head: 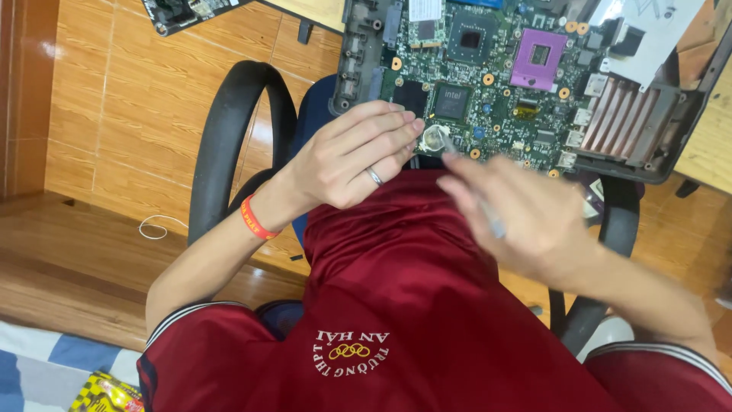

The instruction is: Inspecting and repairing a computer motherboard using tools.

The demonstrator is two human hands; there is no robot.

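The left hand (347, 156) is pinching a small round silvery part (435, 138) at its fingertips, steadying it against the near edge of the green circuit board (488, 76). The right hand (526, 221), just beside it, is motion-blurred; its grip cannot be told.

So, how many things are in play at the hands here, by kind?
Hands: 2, left hand and right hand (blurred)
Small round silvery part at the left fingertips: 1
Laptop circuit board: 1
Ring: 1
Orange wristband: 1
Total: 6
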